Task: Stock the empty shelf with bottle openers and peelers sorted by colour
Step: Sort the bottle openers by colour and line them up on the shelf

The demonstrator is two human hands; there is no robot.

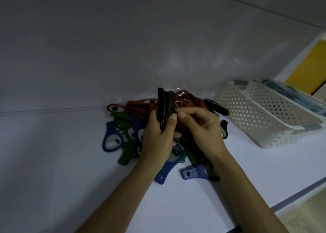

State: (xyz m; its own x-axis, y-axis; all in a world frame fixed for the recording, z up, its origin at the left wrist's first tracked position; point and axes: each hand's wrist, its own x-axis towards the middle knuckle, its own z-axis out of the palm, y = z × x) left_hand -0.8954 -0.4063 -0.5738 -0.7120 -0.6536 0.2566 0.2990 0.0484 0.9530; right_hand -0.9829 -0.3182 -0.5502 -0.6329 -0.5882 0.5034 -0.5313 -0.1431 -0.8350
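Note:
A mixed pile of bottle openers lies on the white shelf (53, 162): red ones (139, 104) at the back, green ones (125, 155) and blue ones (111, 137) in front, black ones (214, 107) to the right. My left hand (158, 139) grips an upright bundle of black openers (165, 107) above the pile. Just to the right, my right hand (199, 126) has its fingers curled, with the fingertips touching that bundle's edge. A lone black opener (224, 129) and a blue one (195, 173) lie beside the heap.
A white perforated basket (261, 116) stands at the right on the shelf, with a second container of dark items (291, 93) behind it. The shelf's front edge (291, 197) runs along the lower right. A yellow panel (310, 68) shows at far right.

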